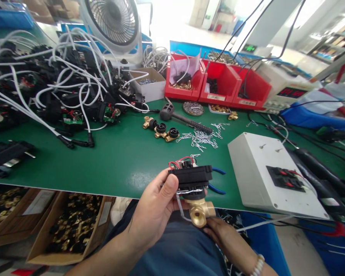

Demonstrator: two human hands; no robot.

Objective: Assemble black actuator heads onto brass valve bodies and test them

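My left hand [153, 209] grips a black plastic actuator housing [191, 177] with red and white wires on top. Under the housing sits a brass valve body [200, 212], and a thin metal clip runs along the joint between them. My right hand [225, 234] holds the brass valve body from below, at the table's front edge. Blue-handled pliers [217, 179] lie on the green mat just behind the assembly.
A white box [264, 172] lies to the right. Loose wire clips [202, 138], brass valves with black caps [161, 129] and a black mallet [184, 118] lie mid-table. Wired black units [60, 84] pile up at the left, red bins [218, 82] behind. Cardboard boxes of parts [71, 226] stand below.
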